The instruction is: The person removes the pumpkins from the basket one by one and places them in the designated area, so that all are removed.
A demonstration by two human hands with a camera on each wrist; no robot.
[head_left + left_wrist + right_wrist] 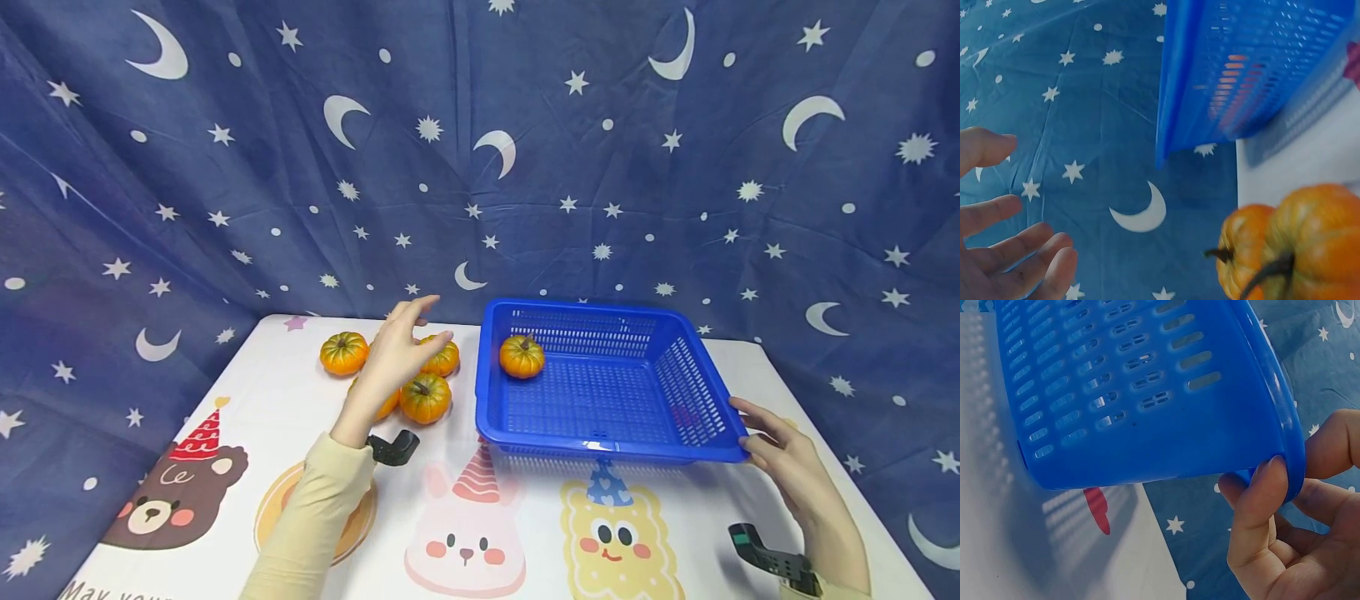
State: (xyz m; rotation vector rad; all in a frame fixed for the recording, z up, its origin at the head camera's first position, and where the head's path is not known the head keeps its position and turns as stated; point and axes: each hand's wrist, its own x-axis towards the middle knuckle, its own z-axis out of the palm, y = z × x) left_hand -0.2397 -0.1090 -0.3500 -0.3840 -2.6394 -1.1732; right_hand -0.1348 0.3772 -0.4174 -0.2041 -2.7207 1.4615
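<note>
A blue plastic basket (600, 450) with slotted walls stands on the right half of the table, and one small orange-green pumpkin (521, 357) lies in its far left corner. My right hand (787, 458) pinches the basket's rim at the near right corner; thumb and fingers lie on either side of the rim (1294, 444) in the right wrist view. Above a group of pumpkins (425, 398) left of the basket hovers my left hand (397, 350), its fingers spread and holding nothing. That hand and forearm partly hide some pumpkins.
A white tablecloth (465, 533) printed with cartoon animals covers the table. Behind it hangs a dark blue curtain (525, 208) with moons and stars. Each wrist wears a small black camera, such as the left wrist camera (395, 448).
</note>
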